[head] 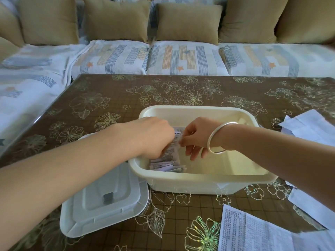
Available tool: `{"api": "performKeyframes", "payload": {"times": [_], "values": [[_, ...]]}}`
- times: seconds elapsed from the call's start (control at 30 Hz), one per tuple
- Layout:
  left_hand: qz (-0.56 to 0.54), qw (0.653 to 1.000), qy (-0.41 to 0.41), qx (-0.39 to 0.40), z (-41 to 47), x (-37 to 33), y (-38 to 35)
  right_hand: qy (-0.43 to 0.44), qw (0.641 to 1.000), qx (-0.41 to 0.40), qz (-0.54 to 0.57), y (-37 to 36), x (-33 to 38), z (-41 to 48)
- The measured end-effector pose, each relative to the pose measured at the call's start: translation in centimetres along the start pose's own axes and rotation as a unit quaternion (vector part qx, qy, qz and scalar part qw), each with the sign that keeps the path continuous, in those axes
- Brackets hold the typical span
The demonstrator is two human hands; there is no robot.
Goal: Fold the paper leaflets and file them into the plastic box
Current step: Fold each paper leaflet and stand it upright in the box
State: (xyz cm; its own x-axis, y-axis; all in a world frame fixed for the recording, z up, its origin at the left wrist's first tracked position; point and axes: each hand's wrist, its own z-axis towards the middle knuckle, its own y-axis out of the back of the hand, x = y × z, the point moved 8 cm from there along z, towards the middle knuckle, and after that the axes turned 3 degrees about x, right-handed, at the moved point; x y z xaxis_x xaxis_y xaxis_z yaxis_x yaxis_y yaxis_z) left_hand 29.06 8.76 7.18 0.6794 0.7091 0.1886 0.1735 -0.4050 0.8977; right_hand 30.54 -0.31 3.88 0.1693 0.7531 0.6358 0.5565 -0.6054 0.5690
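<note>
both hands reach down into the cream plastic box (190, 185) in the middle of the flowered tabletop (112, 98). between them stands a folded leaflet (176, 140), low in the box's left half. the left hand (154, 136) grips its left edge with curled fingers, and the right hand (197, 136), a silver bangle (217, 138) on its wrist, pinches the right edge. below it lie filed leaflets (166, 164) against the near wall. the lid (101, 201) rests left of the box; flat leaflets (253, 232) lie to the right.
</note>
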Motion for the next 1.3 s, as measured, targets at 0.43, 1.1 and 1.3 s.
{"api": "performKeyframes", "payload": {"times": [0.43,1.1,1.3], "values": [[-0.029,1.0,0.005,0.006,-0.4,-0.4,0.5,-0.017,0.996,0.041,0.074,-1.3,-0.3,-1.3],[-0.404,0.855,-0.023,-0.324,-12.1,-13.9,2.6,0.097,0.919,-0.379,0.058,-1.9,-10.4,-22.7],[-0.391,0.894,-0.009,-0.219,-11.1,-20.4,-6.6,0.004,0.934,-0.311,-0.175,-4.5,-16.2,-20.3]]}}
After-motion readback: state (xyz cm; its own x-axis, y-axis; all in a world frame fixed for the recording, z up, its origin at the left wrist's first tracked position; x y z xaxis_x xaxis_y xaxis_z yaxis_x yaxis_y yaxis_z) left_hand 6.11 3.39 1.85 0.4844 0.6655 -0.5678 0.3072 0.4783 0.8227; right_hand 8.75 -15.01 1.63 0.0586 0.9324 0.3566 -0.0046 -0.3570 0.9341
